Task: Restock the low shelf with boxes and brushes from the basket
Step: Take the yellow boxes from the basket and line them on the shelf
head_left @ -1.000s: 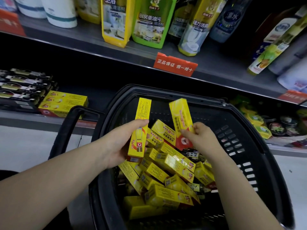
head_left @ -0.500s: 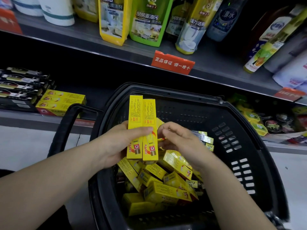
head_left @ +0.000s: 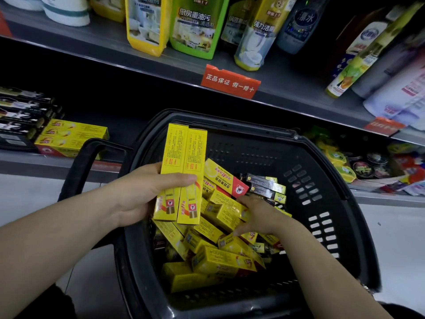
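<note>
Left hand (head_left: 147,194) grips two yellow boxes (head_left: 181,171) side by side and upright, above the left edge of the basket (head_left: 253,153). The thumb lies across their printed fronts, the fingers wrap behind. The box tops reach up near the basket's far rim.

Right hand (head_left: 259,215) is down in the basket, on the loose pile of yellow boxes (head_left: 218,256). Fingers and thumb are spread around one box near the pile's middle; can't tell if the grasp is closed.

The pile fills the basket's near-left part, boxes lying at mixed angles. A few small black-and-yellow boxes (head_left: 266,187) sit toward the far-right side of the pile. The basket handle (head_left: 76,171) sticks out past its left edge.

Low shelf (head_left: 34,162): a stack of yellow boxes (head_left: 73,139) lies flat near its front edge, touching a stack of black boxes (head_left: 20,116) to its left. Upper shelf (head_left: 115,42) carries cleaner bottles, with a red tag (head_left: 230,81) on its front edge.
</note>
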{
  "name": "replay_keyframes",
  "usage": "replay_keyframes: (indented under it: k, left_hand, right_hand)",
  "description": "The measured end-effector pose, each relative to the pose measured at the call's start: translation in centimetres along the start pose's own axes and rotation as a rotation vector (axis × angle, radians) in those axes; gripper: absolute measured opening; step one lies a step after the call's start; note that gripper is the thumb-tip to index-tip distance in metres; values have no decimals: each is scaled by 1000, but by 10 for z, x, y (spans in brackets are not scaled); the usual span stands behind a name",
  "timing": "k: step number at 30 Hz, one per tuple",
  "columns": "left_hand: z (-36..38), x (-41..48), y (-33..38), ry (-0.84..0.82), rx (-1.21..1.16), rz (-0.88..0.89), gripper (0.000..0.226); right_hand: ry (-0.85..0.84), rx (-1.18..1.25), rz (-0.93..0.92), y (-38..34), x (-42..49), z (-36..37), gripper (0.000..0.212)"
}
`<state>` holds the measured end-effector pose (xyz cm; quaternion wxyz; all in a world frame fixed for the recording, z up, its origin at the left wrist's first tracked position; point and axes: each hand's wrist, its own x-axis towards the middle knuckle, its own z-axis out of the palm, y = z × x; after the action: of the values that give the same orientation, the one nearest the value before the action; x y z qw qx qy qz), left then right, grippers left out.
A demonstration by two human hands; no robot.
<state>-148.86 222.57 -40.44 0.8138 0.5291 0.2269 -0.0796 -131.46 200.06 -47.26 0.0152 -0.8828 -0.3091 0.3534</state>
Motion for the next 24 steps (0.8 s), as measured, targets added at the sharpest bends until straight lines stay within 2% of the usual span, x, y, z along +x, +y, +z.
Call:
replay_keyframes:
  k: [2, 5, 6, 8, 11, 12, 14, 15, 19, 20, 21, 24]
  left_hand:
    - [-6, -5, 5, -13, -45, -7, 27]
    - [-18, -13, 12, -16, -81, -31, 32]
    - [-21, -15, 13, -12, -66, -33, 35]
    - [-28, -20, 15, 20, -26, -36, 38]
    - [-35, -25, 18, 55, -23, -18, 43]
    - [-36, -26, 19, 62, -27, -5, 47]
    - [-36, -26, 21, 76, -68, 34, 50]
    - [-37, -26, 23, 88, -95, 59, 50]
    - [-49, -33, 29, 163, -154, 136, 46]
    - [-54, -36, 31, 168, -173, 140, 43]
    - [-59, -39, 33, 167, -187, 141, 39]
    - [-78, -49, 40, 175, -163, 130, 33]
  right_hand:
    - [7, 20, 22, -2, -2, -1, 101]
    - [25, 51, 35, -6, -8, -8, 63]
    - [41, 71, 40, -11, -11, -12, 57]
    - [104, 209, 42, -28, -21, -25, 60]
    - [212, 503, -88, -74, -37, -52, 71]
    - [220, 586, -164, -93, -41, -60, 63]
    - [196, 704, -275, -129, -43, -71, 34]
    - [184, 738, -317, -145, -42, -75, 31]
    - [191, 692, -412, -196, -35, -85, 74]
    - [185, 673, -417, -205, -33, -89, 79]
    - [166, 654, -423, -213, -32, -94, 76]
    - [86, 613, -435, -236, -16, -105, 49]
